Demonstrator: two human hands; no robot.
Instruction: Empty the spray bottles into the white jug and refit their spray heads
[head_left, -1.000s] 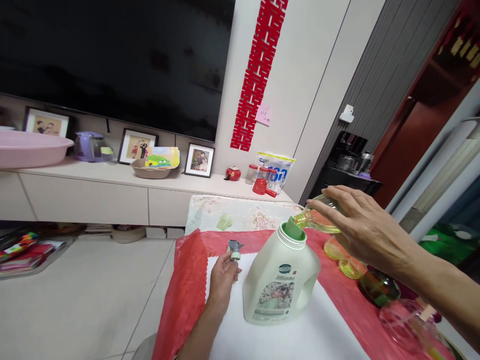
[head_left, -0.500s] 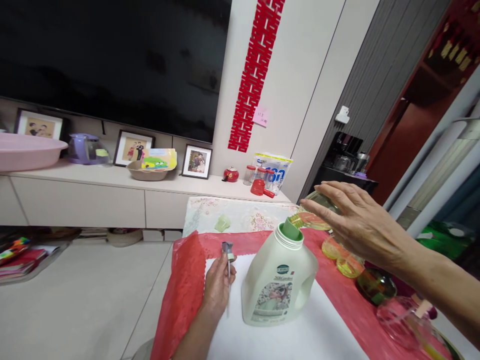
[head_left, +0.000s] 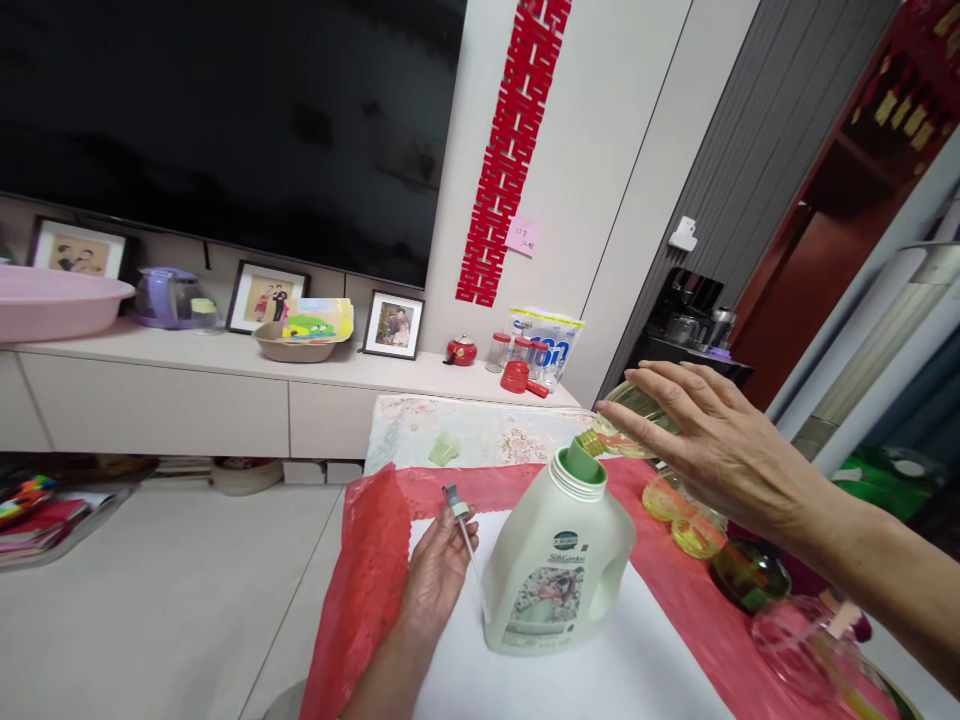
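Note:
My right hand (head_left: 712, 430) grips a clear bottle (head_left: 628, 442), tipped so that its ribbed neck meets the green spout of a pale green detergent jug (head_left: 562, 560). The jug stands upright, capless, on a white sheet (head_left: 630, 680). My fingers cover much of the bottle, and the thumb is hidden. To the left of the jug, my left hand (head_left: 436, 572) is closed around a pump dispenser head (head_left: 458, 506). Its thin tube slants down toward the jug's lower side.
Yellow-tinted glass containers (head_left: 694, 535), a dark bottle (head_left: 750, 572) and a pink clear container (head_left: 802, 640) are on the red cloth (head_left: 375, 570) at right. A green cap-like piece (head_left: 444, 448) lies behind. A cabinet (head_left: 187, 375) stands beyond.
The pump head has tilted left in my left hand, and its tube has swung from nearly vertical to slanting right. My right hand and the bottle have hardly shifted.

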